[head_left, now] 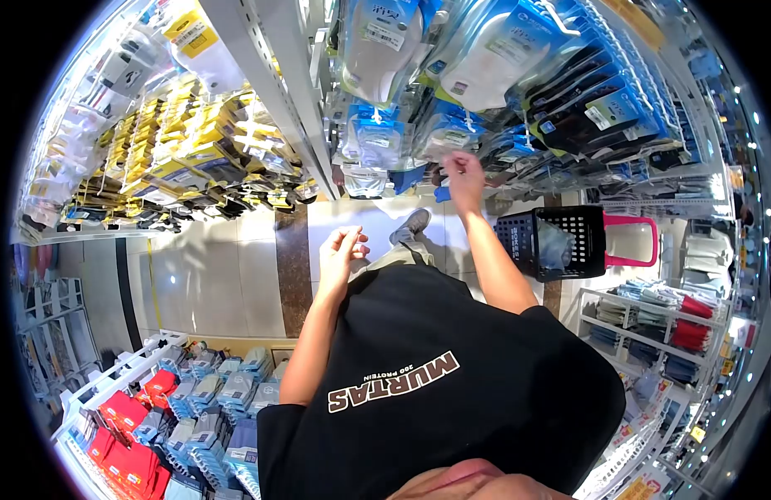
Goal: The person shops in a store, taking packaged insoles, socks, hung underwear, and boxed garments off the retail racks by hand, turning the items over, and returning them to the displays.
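My right hand is raised to the lower ends of hanging sock packs, its fingers curled. Closest to its fingertips is a clear pack of pale socks with a blue header; whether they grip its edge I cannot make out. My left hand hangs in front of my body with the fingers loosely curled in and nothing visible in them. Larger packs of white socks hang above, and packs of black socks hang to the right on hooks.
A black shopping basket with a pink handle stands at my right, holding a clear package. Yellow-labelled sock packs fill the left rack, beyond a white upright post. Behind me at left is a low rack of red and grey packs.
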Tool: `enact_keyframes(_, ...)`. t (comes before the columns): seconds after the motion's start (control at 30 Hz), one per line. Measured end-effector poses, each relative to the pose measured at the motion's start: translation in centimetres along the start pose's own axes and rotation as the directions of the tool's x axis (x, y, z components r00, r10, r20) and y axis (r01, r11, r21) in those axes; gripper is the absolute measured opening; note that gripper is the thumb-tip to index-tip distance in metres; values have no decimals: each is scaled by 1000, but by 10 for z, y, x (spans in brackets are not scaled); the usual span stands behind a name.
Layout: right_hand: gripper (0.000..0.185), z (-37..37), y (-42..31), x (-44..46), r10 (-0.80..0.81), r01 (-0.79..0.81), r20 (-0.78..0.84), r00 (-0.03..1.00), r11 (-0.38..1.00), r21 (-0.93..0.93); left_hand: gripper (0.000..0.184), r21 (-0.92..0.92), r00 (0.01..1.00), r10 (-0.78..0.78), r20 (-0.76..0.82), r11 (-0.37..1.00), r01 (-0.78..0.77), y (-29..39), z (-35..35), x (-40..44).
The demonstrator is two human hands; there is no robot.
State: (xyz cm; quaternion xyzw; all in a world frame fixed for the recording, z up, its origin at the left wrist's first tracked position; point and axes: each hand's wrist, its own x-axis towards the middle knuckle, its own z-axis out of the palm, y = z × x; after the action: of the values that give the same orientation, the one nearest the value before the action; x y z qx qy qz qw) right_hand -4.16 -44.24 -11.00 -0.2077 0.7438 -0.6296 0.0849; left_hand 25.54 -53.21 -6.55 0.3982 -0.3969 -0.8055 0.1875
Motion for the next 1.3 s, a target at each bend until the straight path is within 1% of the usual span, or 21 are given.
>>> enact_keyframes(0.13,45,-20,-3,15,-90,89,-230,969,996,-18,22,22,999,-4,39,1000,3,-2,2,4)
enact_keyframes(0.23,53,-18,-22,23,-45,59,-200,979,996,68,24,49,998,-12,55,999,9,-2,8,4)
enact_keyframes(0.27,48,-19,-12,31,-50,58,-144,988,997,56,25,54,998,-14,63,998,11,-3,9,5)
enact_keyframes(0.37,36,-19,-1,35,79,-75,-46,996,992,97,24,66,997,-10,73,998,5,-3,9,4)
enact_keyframes(0.47,22,-25,-2,27,98,-105,63,993,988,113,23,54,998,5,60,998,-8,-5,6,4)
enact_keyframes(0.57,14,-34,-27,14,116,-120,39,992,983,140,23,40,999,14,47,999,-16,-5,6,2)
enact_keyframes(0.6,15,-40,-31,13,98,-102,39,994,988,120,23,35,999,15,48,999,-17,-5,7,3)
enact_keyframes(0.7,16,-65,-52,4,87,-84,56,995,995,-59,23,44,998,10,68,999,-13,-12,7,10)
enact_keyframes(0.73,15,-70,-76,-5,-31,43,57,998,975,-218,24,48,996,-5,85,999,1,-13,10,11)
enact_keyframes(0.77,15,-82,-60,-3,-32,39,89,996,997,-72,25,57,995,-21,101,998,15,-14,14,13)
enact_keyframes(0.8,14,-86,-65,-8,-9,10,110,994,1000,-14,26,71,992,-38,120,997,29,-14,17,14)
enact_keyframes(0.87,13,-91,-76,-19,49,-67,125,991,987,146,29,105,977,-5,215,994,-18,-14,30,19)
enact_keyframes(0.97,8,-84,-87,-40,241,-292,167,956,840,457,36,144,931,-8,364,988,-48,-4,58,15)
enact_keyframes(1.0,7,-78,-99,-48,266,-323,184,946,801,504,36,117,908,6,420,991,-60,5,70,10)
enact_keyframes(1.03,7,-74,-98,-53,318,-377,202,926,758,533,36,92,882,22,470,993,-74,10,78,6)
enact_keyframes(1.07,7,-70,-97,-57,366,-427,225,903,709,562,34,54,869,8,494,998,-40,8,82,6)
enact_keyframes(1.1,8,-68,-95,-60,408,-473,251,878,656,587,33,78,862,-28,507,997,-14,8,82,6)
enact_keyframes(1.17,10,-67,-91,-67,433,-515,287,855,637,574,32,121,842,-97,531,992,37,4,86,7)
enact_keyframes(1.23,13,-73,-93,-65,428,-521,301,852,635,570,28,84,862,-88,498,995,53,-7,86,11)
enact_keyframes(1.27,15,-78,-82,-63,414,-482,260,873,643,595,27,57,874,-92,477,996,74,-12,88,11)
enact_keyframes(1.3,15,-86,-88,-61,427,-505,275,862,674,538,26,33,885,-98,456,995,93,-14,92,9)
